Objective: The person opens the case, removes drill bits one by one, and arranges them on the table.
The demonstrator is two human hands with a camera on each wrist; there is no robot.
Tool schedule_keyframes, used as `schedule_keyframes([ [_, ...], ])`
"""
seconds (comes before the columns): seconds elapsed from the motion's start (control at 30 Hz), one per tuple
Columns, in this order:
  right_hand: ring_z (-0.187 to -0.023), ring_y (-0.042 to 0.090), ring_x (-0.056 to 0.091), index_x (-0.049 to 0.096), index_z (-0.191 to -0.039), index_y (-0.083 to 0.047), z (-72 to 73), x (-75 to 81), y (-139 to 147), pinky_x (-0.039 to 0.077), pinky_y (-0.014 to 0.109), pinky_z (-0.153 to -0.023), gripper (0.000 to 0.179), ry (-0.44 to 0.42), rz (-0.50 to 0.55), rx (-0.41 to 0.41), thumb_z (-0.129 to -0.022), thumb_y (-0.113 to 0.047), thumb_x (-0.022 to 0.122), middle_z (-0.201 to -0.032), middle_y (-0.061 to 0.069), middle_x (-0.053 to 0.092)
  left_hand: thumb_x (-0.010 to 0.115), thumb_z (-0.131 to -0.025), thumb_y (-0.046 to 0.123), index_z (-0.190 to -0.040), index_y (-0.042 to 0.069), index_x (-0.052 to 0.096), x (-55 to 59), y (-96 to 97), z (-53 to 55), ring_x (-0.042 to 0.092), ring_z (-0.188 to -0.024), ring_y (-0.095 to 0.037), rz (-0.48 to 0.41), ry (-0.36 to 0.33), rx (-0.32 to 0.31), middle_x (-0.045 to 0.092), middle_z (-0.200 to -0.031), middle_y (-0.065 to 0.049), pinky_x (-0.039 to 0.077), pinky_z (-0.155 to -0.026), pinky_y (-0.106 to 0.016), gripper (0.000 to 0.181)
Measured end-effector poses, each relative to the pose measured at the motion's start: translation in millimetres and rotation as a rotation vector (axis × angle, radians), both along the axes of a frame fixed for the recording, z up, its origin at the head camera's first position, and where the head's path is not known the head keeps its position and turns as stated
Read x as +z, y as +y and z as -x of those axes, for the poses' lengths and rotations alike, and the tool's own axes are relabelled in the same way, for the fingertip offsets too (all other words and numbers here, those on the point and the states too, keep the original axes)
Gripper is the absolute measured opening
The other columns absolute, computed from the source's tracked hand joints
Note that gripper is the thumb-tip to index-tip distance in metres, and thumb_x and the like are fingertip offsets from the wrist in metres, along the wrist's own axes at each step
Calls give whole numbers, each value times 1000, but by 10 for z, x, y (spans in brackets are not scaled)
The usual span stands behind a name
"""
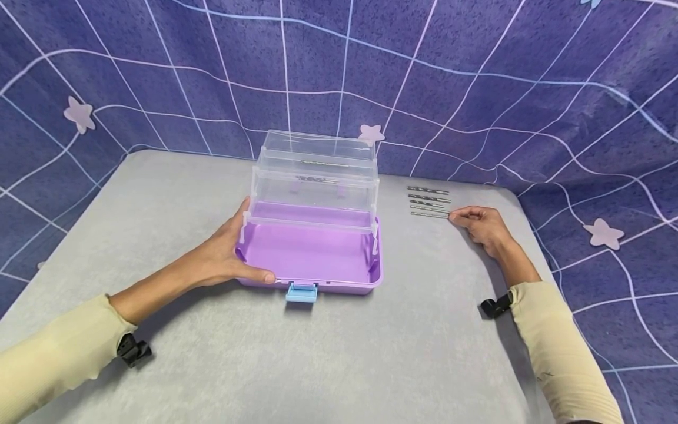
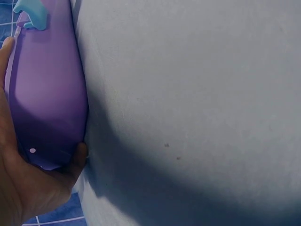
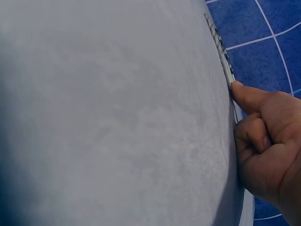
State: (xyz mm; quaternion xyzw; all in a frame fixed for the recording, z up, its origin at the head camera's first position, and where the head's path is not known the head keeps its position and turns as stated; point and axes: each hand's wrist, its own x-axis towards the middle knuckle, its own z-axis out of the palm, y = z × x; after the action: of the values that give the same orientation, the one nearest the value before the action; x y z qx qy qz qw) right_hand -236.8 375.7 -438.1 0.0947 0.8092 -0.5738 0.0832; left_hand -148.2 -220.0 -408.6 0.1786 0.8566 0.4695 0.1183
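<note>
A purple toolbox [image 1: 312,247] stands with its clear cantilever trays [image 1: 315,197] raised above the base. My left hand [image 1: 225,250] grips its left front corner, the thumb along the front rim; the left wrist view shows the fingers [image 2: 77,162] against the box's side. To the right of the box, several drill bits [image 1: 429,199] lie in a row on the table. With thumb and forefinger, my right hand [image 1: 479,227] pinches the end of the nearest thin drill bit [image 1: 428,215]. In the right wrist view the fingertips [image 3: 237,87] meet the bits' near end.
A few drill bits [image 1: 324,163] lie inside the clear trays. A light blue latch [image 1: 302,292] hangs at the box's front. Grey cloth covers the table [image 1: 339,353], and a blue patterned curtain [image 1: 318,65] rises behind it.
</note>
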Motion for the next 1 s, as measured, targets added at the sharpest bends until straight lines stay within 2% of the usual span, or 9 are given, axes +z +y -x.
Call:
schedule_keyframes([
  [0.13,-46,-2,33,85,-96,-28,1,18,-3,29,19,-44,12,-11,-39,0,-105,-20,83,-59,-20,52,113,-67,33,-182,36,-10,0,2,9,67,-136,-35,-13,14,1,39,-178,-14,52,-121,-65,168],
  [0.2,-45,-2,33,85,-97,-28,-4,27,-9,29,20,-44,8,-18,-46,-11,-102,-22,86,-59,-20,53,113,-67,33,-182,36,-10,0,0,10,68,-136,-36,-16,14,1,39,-178,-14,52,-121,-66,168],
  [0.37,-44,-2,33,83,-102,-25,-5,37,-21,29,20,-43,11,-35,-6,-32,-98,-22,92,-67,-21,70,113,-67,32,-181,37,-10,2,-3,7,69,-134,-35,-27,4,0,41,-177,-13,52,-121,-65,167],
  [0.43,-44,-1,33,82,-104,-25,-1,39,-26,29,20,-43,12,-40,16,-32,-98,-22,92,-68,-20,71,113,-68,32,-181,37,-10,4,-1,3,69,-133,-34,-29,6,-2,42,-176,-12,53,-120,-64,167],
  [0.57,-44,0,34,81,-104,-25,0,52,-40,29,20,-43,10,-48,59,-26,-100,-22,89,-62,-16,64,113,-67,33,-182,36,-10,2,1,-1,69,-133,-33,-24,12,-3,44,-174,-11,52,-121,-64,168],
  [0.8,-45,0,32,81,-103,-28,3,128,-68,25,20,-43,6,-54,102,3,-107,-24,80,-56,-15,48,112,-68,34,-181,35,-12,3,0,-4,67,-137,-37,-14,17,-5,35,-180,-17,48,-123,-70,169],
  [0.9,-47,0,32,80,-107,-27,11,162,-79,20,24,-47,2,-70,96,25,-108,-28,79,-57,-16,43,113,-67,32,-182,35,-10,0,2,5,68,-135,-36,-29,24,-10,37,-179,-14,51,-121,-69,168],
  [1.0,-47,1,31,79,-111,-24,24,187,-91,16,28,-51,8,-83,93,47,-107,-31,80,-57,-16,41,113,-66,31,-182,35,-8,0,7,11,69,-133,-35,-39,29,-12,41,-176,-12,53,-119,-67,168],
])
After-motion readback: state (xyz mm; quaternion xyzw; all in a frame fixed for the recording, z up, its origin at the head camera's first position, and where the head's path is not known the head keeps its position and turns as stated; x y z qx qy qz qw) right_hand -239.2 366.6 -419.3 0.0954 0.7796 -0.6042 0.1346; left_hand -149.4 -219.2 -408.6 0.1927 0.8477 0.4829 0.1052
